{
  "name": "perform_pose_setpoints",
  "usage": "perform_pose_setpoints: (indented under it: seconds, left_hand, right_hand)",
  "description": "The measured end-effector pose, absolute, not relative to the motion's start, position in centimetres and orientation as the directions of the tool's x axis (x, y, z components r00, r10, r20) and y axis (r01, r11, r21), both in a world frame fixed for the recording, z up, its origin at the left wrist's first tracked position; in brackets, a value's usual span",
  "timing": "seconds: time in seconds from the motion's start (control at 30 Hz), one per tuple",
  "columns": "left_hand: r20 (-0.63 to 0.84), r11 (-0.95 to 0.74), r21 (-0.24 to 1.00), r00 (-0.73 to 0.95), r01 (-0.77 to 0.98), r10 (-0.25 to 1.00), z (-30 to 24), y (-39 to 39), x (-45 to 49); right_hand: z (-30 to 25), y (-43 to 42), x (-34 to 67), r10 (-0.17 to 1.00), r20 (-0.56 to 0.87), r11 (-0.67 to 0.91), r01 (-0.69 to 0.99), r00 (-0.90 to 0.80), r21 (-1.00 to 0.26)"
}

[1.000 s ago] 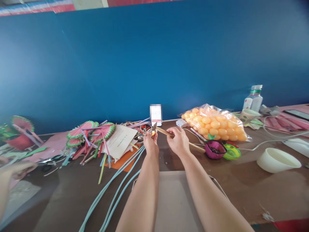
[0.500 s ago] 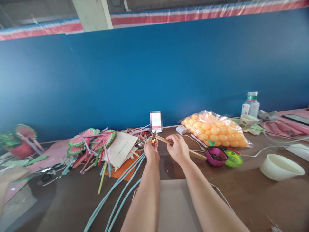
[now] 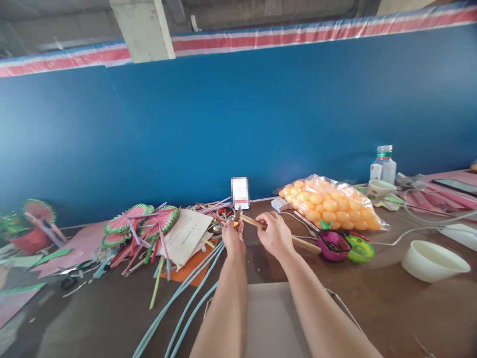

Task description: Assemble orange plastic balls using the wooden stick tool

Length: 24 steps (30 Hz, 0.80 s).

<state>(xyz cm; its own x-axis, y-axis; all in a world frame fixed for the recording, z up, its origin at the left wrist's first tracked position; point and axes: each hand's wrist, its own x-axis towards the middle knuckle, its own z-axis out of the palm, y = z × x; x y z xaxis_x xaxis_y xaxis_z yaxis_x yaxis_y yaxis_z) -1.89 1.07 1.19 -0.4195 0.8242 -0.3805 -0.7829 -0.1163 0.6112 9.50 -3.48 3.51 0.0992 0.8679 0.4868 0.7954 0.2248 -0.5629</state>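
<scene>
My left hand (image 3: 233, 233) is closed in a pinch around a small yellow-orange piece (image 3: 235, 223), held above the brown table. My right hand (image 3: 275, 233) is wrapped around the wooden handle of a small hammer (image 3: 298, 241). The hammer's dark metal head (image 3: 237, 214) sits right at the small piece, just above my left fingertips. Both hands are close together, a little in front of the blurred white card (image 3: 239, 193) standing by the blue wall.
Pink and green paper fans (image 3: 141, 221), paper strips and a white sheet (image 3: 186, 233) lie to the left. Light blue tubes (image 3: 179, 298) run toward me. A bag of orange balls (image 3: 330, 201), small purple and green cups (image 3: 333, 244), a white bowl (image 3: 434, 258) and a bottle (image 3: 383, 166) are to the right.
The view has tilted upward, showing more wall and ceiling. Both hands keep their grip and have barely moved. Another person's hand at the far left edge has left the view.
</scene>
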Motion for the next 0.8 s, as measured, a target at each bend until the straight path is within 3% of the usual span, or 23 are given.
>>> perform_pose_setpoints:
  seconds: [0.13, 0.37, 0.5, 0.8]
  left_hand:
    - [-0.404, -0.105, 0.614, -0.425, -0.783, 0.81, 0.8, 1.3, -2.0]
    - [-0.396, -0.103, 0.673, -0.475, -0.732, 0.786, 0.1, 1.3, -2.2]
    - [-0.39, -0.11, 0.7, -0.507, -0.705, 0.768, -0.1, 1.3, -2.2]
    - [-0.393, -0.124, 0.743, -0.579, -0.657, 0.714, 0.7, 1.1, -2.8]
  right_hand:
    - [3.6, -3.3, 10.0, 0.887, 0.439, 0.165, 0.792, 0.141, -0.588]
    - [2.5, -2.2, 12.2, 0.949, 0.165, -0.116, 0.784, 0.269, -0.611]
    - [1.5, -1.7, 12.2, 0.972, 0.072, -0.142, 0.802, 0.224, -0.58]
    - [0.8, -1.5, 12.1, 0.982, 0.003, -0.161, 0.833, 0.191, -0.53]
